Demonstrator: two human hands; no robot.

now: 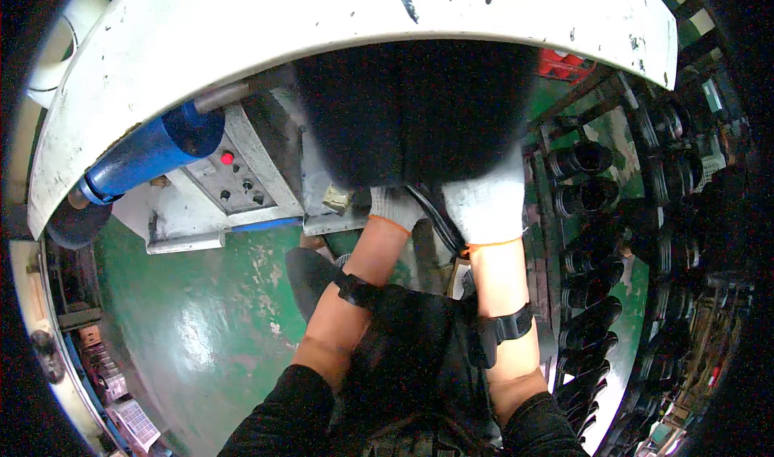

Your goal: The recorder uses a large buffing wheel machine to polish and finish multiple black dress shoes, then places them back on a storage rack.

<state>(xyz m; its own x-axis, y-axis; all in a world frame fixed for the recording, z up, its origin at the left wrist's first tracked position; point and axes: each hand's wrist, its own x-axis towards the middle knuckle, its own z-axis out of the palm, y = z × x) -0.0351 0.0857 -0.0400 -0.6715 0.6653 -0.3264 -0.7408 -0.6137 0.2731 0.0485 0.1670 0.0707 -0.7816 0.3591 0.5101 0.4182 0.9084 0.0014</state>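
Both my hands wear white knit gloves with orange cuffs and reach under a large, dark, rounded shape. My left hand shows only its back and wrist; its fingers are hidden behind that shape. To the right, my right hand is also covered at the fingers. Between them runs a glossy black, curved strip, close beside the right glove; what it belongs to is hidden. Whether either hand grips it cannot be seen. A small yellowish block sits just left of my left hand.
A white curved machine cover spans the top. At left are a blue cylinder and a control panel with a red button. Racks of black shoes stand close on my right. Below lies worn green floor.
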